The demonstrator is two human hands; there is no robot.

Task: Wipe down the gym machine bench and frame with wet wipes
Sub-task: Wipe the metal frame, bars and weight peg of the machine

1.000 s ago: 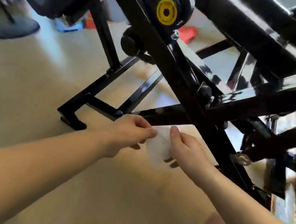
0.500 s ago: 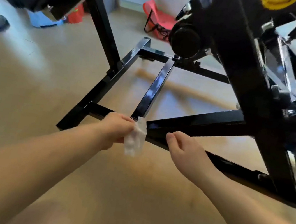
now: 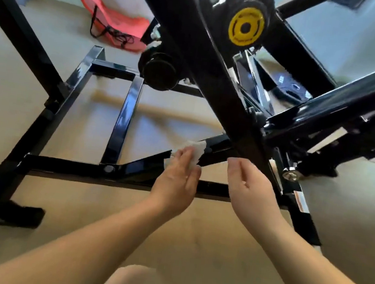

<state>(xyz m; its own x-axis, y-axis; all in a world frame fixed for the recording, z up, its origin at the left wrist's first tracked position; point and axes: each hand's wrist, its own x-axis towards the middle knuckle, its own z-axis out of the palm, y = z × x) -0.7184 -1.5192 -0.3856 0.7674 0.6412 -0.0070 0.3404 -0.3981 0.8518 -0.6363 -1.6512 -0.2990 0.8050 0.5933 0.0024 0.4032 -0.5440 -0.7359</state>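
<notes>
left hand (image 3: 177, 178): straight fingers press white wet wipe (image 3: 195, 149) onto slanted glossy black metal frame bar (image 3: 219, 143) | right hand (image 3: 250, 185): fingers relaxed apart, empty, just beside bar

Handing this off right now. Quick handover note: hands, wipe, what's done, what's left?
Left hand: flat fingers press the white wipe onto the slanted lower frame bar.
Right hand: empty, fingers loosely curled, close beside the same bar; contact unclear.
Done: this view does not show which parts have been wiped; the slanted bar is in progress.
Left: probably the rest of that bar, the floor rails and the big diagonal upright. The bench pad is not in view, so treat it as unchecked.
</notes>
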